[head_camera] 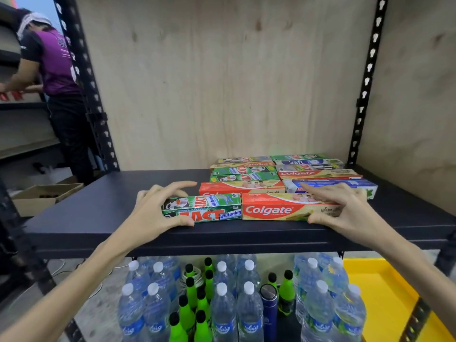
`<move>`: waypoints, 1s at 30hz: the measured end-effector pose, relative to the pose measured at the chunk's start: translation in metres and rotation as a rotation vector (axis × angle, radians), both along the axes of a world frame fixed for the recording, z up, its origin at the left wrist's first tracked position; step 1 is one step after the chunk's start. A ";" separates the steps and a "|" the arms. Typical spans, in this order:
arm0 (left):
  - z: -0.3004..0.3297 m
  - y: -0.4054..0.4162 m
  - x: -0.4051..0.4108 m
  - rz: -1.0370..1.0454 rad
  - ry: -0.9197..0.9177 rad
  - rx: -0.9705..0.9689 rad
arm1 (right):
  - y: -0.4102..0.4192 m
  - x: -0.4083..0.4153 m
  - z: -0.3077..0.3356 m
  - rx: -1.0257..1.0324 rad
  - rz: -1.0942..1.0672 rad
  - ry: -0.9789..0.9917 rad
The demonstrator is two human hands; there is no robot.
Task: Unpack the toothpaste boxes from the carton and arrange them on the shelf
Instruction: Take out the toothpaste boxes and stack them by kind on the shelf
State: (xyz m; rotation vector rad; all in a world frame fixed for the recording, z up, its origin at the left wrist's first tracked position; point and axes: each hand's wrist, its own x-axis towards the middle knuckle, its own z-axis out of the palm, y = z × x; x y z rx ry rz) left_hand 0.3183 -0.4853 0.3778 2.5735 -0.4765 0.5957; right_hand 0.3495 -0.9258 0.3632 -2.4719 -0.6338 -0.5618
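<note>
On the dark shelf board (98, 206) lie several toothpaste boxes in two columns running toward the plywood back. At the front, a green Zact box (209, 209) lies end to end with a red Colgate box (278, 208). My left hand (153, 208) grips the left end of the green box, thumb on its front face. My right hand (345, 208) holds the right end of the Colgate box, fingers over its top. Behind them lie another red Colgate box (241, 187) and a blue box (330, 185). The carton they came from cannot be identified.
Below the shelf stand several water bottles (222, 304), green bottles (197, 297) and a yellow tray (380, 292). Black slotted uprights (86, 82) frame the bay. A person in a purple top (56, 70) works at the left, near an open cardboard box (42, 196) on the floor.
</note>
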 end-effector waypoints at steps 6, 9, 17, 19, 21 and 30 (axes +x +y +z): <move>0.011 -0.009 -0.001 -0.045 0.011 -0.148 | -0.003 -0.005 0.013 0.160 0.124 0.047; 0.025 -0.018 0.007 -0.081 -0.001 -0.186 | -0.010 -0.005 0.024 0.233 0.116 0.021; 0.067 -0.059 0.085 -0.125 0.147 -0.238 | -0.048 0.063 0.061 0.220 0.025 0.036; 0.066 -0.065 0.112 -0.106 0.191 -0.223 | -0.055 0.090 0.066 0.184 -0.004 0.068; 0.062 -0.071 0.136 -0.071 0.222 -0.203 | -0.058 0.112 0.068 0.111 -0.021 0.115; 0.057 -0.088 0.222 0.028 0.219 -0.155 | -0.058 0.205 0.066 0.148 0.021 0.270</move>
